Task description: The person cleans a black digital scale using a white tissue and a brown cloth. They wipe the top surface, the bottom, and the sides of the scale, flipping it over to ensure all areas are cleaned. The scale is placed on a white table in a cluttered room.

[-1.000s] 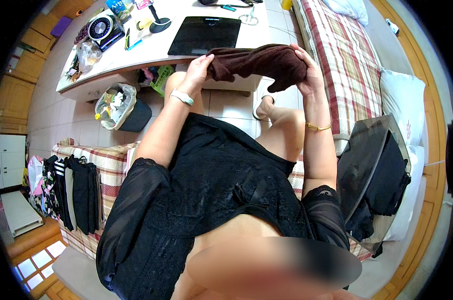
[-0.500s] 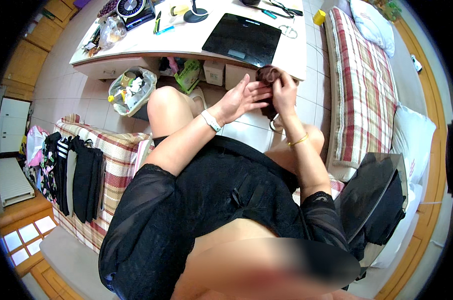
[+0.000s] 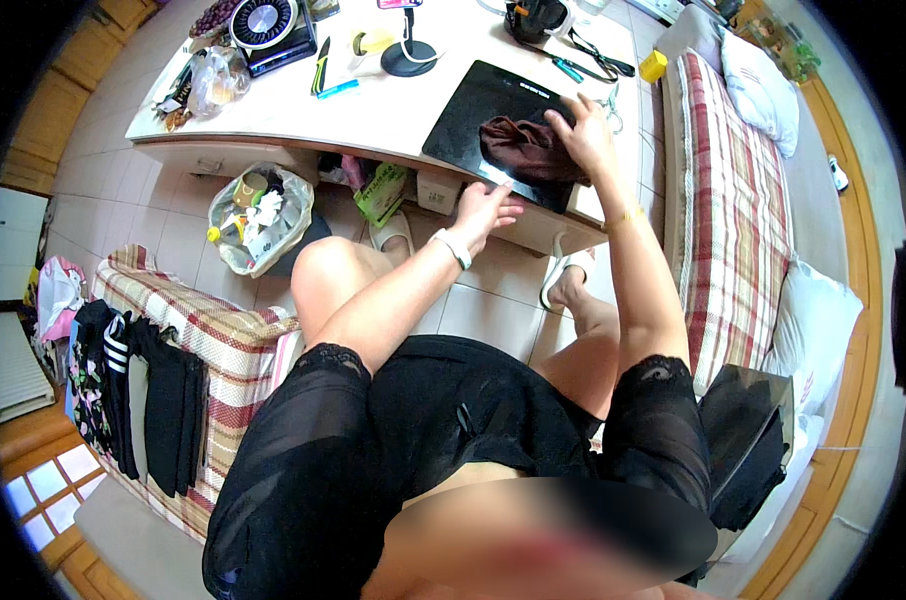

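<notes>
A dark brown cloth garment (image 3: 528, 147) lies crumpled on a flat black glass panel (image 3: 463, 118), which looks like a bathroom scale, at the front of the white table (image 3: 383, 120). Over the cloth's right side is my right hand (image 3: 587, 138), thumb and fingers apart; whether it touches the fabric I cannot tell. My left hand (image 3: 485, 213) hovers just in front of the table edge, below the panel's pale display, with its fingers stretched out and nothing in them.
A bin with a clear liner (image 3: 263, 218) stands left of my knees. On the table are a small fan (image 3: 264, 20), a plastic bag (image 3: 218, 82), a knife (image 3: 321, 66) and a phone stand (image 3: 410, 58). Folded clothes (image 3: 163, 410) hang over the left sofa; a plaid-covered sofa (image 3: 738, 210) stands right.
The brown cloth was bunched up between both hands in front of the table; now it lies on the black panel. My right hand has let go and moved up; my left has drawn away from it.
</notes>
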Demonstrator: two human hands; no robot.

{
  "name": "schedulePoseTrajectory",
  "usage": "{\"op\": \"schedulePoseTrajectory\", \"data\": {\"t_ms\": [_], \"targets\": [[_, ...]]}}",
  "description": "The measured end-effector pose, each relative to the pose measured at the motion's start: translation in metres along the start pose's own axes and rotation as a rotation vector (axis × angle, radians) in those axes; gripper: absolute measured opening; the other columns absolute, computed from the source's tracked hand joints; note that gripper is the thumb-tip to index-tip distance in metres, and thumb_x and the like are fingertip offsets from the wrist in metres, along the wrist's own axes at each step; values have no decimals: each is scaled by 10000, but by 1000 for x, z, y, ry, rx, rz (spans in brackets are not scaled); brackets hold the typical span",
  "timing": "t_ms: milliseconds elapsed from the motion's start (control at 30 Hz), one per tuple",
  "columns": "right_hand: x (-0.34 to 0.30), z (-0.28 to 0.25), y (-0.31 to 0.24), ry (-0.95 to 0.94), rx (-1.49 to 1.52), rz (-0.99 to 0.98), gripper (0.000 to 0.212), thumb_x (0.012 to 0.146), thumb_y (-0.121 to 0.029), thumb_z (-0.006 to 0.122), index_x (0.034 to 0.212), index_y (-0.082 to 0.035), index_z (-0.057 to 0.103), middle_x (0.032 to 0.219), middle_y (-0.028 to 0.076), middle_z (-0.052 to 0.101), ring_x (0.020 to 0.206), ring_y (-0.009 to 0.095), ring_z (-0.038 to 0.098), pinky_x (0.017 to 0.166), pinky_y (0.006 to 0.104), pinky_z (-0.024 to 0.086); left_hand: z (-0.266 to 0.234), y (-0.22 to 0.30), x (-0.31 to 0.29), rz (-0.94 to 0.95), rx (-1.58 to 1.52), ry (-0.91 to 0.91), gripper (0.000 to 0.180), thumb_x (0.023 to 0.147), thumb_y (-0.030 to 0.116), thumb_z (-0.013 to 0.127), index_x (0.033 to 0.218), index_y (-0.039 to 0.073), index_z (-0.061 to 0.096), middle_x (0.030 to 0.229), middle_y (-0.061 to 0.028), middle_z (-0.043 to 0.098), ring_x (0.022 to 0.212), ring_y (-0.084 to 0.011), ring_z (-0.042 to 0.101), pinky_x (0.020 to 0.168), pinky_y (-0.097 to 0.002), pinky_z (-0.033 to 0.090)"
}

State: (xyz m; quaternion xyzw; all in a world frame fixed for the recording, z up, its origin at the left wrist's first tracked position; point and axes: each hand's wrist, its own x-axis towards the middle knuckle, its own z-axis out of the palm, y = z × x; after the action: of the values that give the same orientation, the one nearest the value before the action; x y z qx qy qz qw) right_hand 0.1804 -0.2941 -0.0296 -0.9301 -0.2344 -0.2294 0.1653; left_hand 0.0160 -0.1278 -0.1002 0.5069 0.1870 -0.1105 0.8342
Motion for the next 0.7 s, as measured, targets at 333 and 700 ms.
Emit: {"op": "schedulePoseTrajectory", "data": {"t_ms": [333, 700], "targets": [[44, 48, 63, -521, 43, 291, 719, 922, -665, 540, 1010, 14, 759, 976, 263, 731, 971, 387, 710, 907, 446, 531, -9, -11, -2, 124, 179, 115, 419, 1034, 406, 564, 1113, -5, 552, 1066, -126, 668, 870, -197, 697, 740, -308, 619], [-134, -33, -17, -356, 987, 1059, 556, 964, -484, 654, 1187, 21, 583, 755, -10, 555, 630, 100, 523, 599, 242, 485, -81, 116, 72, 371, 1008, 140, 747, 1021, 609, 438, 1028, -90, 701, 940, -259, 718, 924, -344, 691, 867, -410, 509]]}}
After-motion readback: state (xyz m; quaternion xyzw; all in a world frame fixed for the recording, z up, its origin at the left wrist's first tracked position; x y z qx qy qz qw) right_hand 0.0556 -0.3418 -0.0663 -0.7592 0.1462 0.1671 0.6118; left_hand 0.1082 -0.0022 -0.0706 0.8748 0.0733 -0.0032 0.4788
